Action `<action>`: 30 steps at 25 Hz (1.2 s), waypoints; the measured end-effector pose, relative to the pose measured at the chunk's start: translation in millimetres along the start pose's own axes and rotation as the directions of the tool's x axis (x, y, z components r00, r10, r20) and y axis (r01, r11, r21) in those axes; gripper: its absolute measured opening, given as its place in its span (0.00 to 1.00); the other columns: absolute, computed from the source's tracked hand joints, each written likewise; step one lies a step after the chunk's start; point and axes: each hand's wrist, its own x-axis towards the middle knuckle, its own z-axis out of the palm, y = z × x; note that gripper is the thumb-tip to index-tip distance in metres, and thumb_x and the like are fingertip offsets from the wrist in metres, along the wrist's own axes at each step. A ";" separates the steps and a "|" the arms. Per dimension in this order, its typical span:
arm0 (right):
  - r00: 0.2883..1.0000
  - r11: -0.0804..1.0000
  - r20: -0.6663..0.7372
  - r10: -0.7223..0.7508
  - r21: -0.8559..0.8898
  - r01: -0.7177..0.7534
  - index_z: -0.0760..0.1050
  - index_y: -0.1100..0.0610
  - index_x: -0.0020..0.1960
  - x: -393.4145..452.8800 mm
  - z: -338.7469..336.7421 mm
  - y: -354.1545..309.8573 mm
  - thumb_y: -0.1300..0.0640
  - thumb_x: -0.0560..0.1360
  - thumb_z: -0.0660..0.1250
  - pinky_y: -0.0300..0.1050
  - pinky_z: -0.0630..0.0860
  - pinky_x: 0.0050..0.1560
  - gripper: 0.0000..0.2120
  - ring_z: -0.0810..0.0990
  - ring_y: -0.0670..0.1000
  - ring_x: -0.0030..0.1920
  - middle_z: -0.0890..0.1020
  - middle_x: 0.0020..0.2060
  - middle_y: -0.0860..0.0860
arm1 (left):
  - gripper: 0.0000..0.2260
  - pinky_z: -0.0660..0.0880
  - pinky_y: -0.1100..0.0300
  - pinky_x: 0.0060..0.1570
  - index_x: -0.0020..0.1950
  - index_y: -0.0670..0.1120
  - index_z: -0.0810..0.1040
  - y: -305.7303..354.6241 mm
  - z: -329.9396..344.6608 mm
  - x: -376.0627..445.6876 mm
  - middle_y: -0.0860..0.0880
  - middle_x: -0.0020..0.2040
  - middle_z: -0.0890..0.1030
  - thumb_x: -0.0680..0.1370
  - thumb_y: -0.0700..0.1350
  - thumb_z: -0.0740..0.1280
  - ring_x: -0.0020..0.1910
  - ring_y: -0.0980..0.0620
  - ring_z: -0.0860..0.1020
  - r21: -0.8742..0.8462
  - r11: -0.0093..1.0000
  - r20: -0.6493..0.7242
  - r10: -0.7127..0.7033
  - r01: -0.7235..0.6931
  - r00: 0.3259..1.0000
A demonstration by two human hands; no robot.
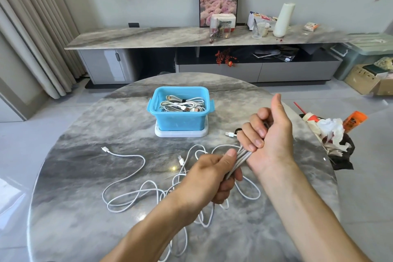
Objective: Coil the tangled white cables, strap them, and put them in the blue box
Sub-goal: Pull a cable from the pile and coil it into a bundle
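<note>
A bundle of white cable (240, 156) runs between both hands above the round marble table (85, 176). My right hand (268, 134) grips its upper end with fingers curled and thumb up; a plug (230, 134) and a black strap stick out to the left of the fingers. My left hand (212, 176) grips the lower end. More tangled white cables (136, 193) lie loose on the table below and left of the hands. The blue box (179, 116) stands at the table's far middle on a white lid, with several coiled cables inside.
A heap of crumpled paper, a cup and an orange pack (331, 132) sits at the table's right edge. Beyond the table runs a long marble sideboard (148, 37) with clutter. Curtains hang at the left.
</note>
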 end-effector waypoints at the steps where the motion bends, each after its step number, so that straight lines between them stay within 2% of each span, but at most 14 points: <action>1: 1.000 1.000 0.018 -0.020 0.014 0.020 0.65 0.53 0.32 -0.1 -1.8 -2.1 0.39 0.79 0.60 0.34 0.52 0.18 0.23 0.54 0.45 0.17 0.59 0.19 0.47 | 0.20 0.54 0.64 0.24 0.36 0.44 0.71 -1.4 1.8 -0.5 0.51 0.25 0.62 0.82 0.56 0.57 0.23 0.55 0.57 0.030 0.999 -0.012 0.022 -0.022 1.000; 3: 0.986 0.998 0.161 -0.048 0.037 0.043 0.71 0.55 0.41 -2.4 -1.4 -2.9 0.40 0.79 0.60 0.36 0.64 0.23 0.20 0.66 0.47 0.21 0.69 0.24 0.50 | 0.21 0.56 0.62 0.24 0.34 0.45 0.67 -2.2 1.4 -1.7 0.52 0.25 0.61 0.80 0.58 0.58 0.23 0.55 0.57 0.042 0.992 -0.051 0.123 -0.121 0.991; 5: 0.916 0.996 0.399 0.032 0.059 -0.061 0.73 0.56 0.63 -6.0 -0.4 5.6 0.39 0.76 0.63 0.47 0.77 0.43 0.24 0.80 0.52 0.40 0.82 0.45 0.55 | 0.23 0.63 0.60 0.26 0.31 0.47 0.66 3.0 -8.5 -1.8 0.51 0.24 0.60 0.81 0.59 0.58 0.23 0.54 0.59 -0.012 0.971 -0.130 0.235 -0.239 0.963; 7: 0.781 0.966 0.574 0.245 -0.213 -0.147 0.67 0.52 0.73 -9.1 -4.3 18.2 0.42 0.73 0.68 0.49 0.74 0.55 0.32 0.79 0.51 0.52 0.80 0.57 0.53 | 0.23 0.68 0.57 0.30 0.30 0.48 0.67 15.1 -26.6 1.7 0.50 0.23 0.61 0.81 0.58 0.59 0.24 0.52 0.62 -0.072 0.943 -0.252 0.298 -0.325 0.921; 9: 0.619 0.718 0.548 0.562 -0.695 -0.038 0.70 0.53 0.70 -14.9 -11.2 32.4 0.52 0.74 0.72 0.44 0.73 0.56 0.27 0.80 0.49 0.50 0.82 0.51 0.53 | 0.22 0.68 0.56 0.34 0.31 0.47 0.68 31.2 -43.4 1.3 0.50 0.24 0.62 0.83 0.56 0.57 0.27 0.49 0.64 -0.117 0.914 -0.379 0.321 -0.389 0.868; 11: 0.494 0.451 0.418 0.762 -0.890 0.058 0.73 0.59 0.65 -12.8 -20.8 39.4 0.58 0.75 0.72 0.43 0.75 0.52 0.20 0.82 0.53 0.44 0.82 0.38 0.56 | 0.21 0.67 0.57 0.35 0.34 0.47 0.68 43.9 -57.4 -2.4 0.50 0.25 0.66 0.84 0.55 0.54 0.28 0.50 0.66 -0.152 0.887 -0.509 0.307 -0.435 0.804; 12: 0.484 0.419 0.397 0.780 -0.906 0.067 0.75 0.61 0.60 -10.8 -22.2 37.6 0.58 0.75 0.71 0.43 0.75 0.49 0.16 0.82 0.54 0.40 0.80 0.34 0.57 | 0.20 0.67 0.58 0.33 0.35 0.47 0.68 48.0 -64.1 -5.1 0.51 0.26 0.69 0.84 0.55 0.54 0.26 0.52 0.67 -0.174 0.878 -0.568 0.280 -0.445 0.774; 15: 0.650 0.414 0.458 0.607 -0.880 0.234 0.78 0.63 0.45 -2.3 -21.3 15.1 0.57 0.75 0.71 0.39 0.73 0.37 0.08 0.80 0.50 0.34 0.80 0.34 0.62 | 0.19 0.62 0.64 0.24 0.37 0.48 0.68 59.6 -80.6 -12.6 0.52 0.27 0.71 0.83 0.56 0.55 0.23 0.56 0.63 -0.272 0.831 -0.650 0.212 -0.485 0.729; 18: 0.692 0.516 0.566 0.448 -0.796 0.317 0.79 0.59 0.37 -2.4 -17.3 -5.9 0.57 0.73 0.69 0.36 0.71 0.35 0.08 0.76 0.48 0.31 0.79 0.30 0.54 | 0.20 0.56 0.65 0.20 0.35 0.48 0.69 68.2 -87.5 -17.6 0.49 0.27 0.70 0.84 0.56 0.55 0.21 0.57 0.59 -0.222 0.829 -0.660 0.259 -0.513 0.705; 20: 0.738 0.628 0.579 0.347 -0.727 0.276 0.81 0.58 0.39 -3.4 -16.4 -15.7 0.60 0.71 0.70 0.33 0.66 0.28 0.03 0.71 0.45 0.26 0.75 0.26 0.51 | 0.23 0.58 0.63 0.22 0.31 0.49 0.72 64.0 -89.5 -18.8 0.46 0.26 0.71 0.84 0.55 0.55 0.20 0.56 0.61 0.216 0.865 -0.615 0.481 -0.453 0.625; 22: 0.833 0.747 0.530 0.157 -0.616 0.251 0.80 0.55 0.46 -2.1 -14.9 -20.9 0.63 0.69 0.71 0.33 0.59 0.23 0.06 0.63 0.42 0.23 0.71 0.25 0.47 | 0.23 0.62 0.66 0.26 0.32 0.47 0.74 52.9 -89.9 -16.8 0.52 0.24 0.73 0.84 0.53 0.56 0.21 0.58 0.67 0.734 0.619 -0.386 0.719 -0.280 0.578; 25: 0.907 0.979 0.421 0.010 -0.190 0.077 0.72 0.50 0.47 -5.5 -6.8 -20.8 0.63 0.73 0.61 0.35 0.50 0.23 0.09 0.53 0.43 0.26 0.66 0.26 0.46 | 0.20 0.70 0.62 0.33 0.36 0.47 0.73 34.3 -72.3 -9.4 0.56 0.27 0.76 0.83 0.55 0.55 0.28 0.58 0.74 0.855 0.431 -0.085 0.666 -0.289 0.741; 27: 0.921 0.999 0.387 0.038 -0.038 -0.025 0.70 0.50 0.46 -9.4 -1.5 -15.3 0.63 0.75 0.58 0.34 0.50 0.23 0.09 0.52 0.44 0.27 0.68 0.29 0.47 | 0.20 0.70 0.56 0.35 0.36 0.49 0.70 24.7 -56.5 -4.2 0.55 0.28 0.75 0.82 0.58 0.53 0.29 0.58 0.72 0.819 0.458 0.006 0.595 -0.345 0.804; 30: 0.930 0.999 0.364 0.048 0.003 -0.053 0.70 0.50 0.47 -10.7 -0.7 -16.5 0.63 0.75 0.57 0.33 0.53 0.22 0.08 0.55 0.43 0.27 0.72 0.32 0.49 | 0.23 0.68 0.56 0.33 0.38 0.46 0.72 22.2 -50.2 -5.5 0.53 0.29 0.72 0.80 0.62 0.54 0.30 0.54 0.70 0.673 0.621 0.029 0.521 -0.402 0.853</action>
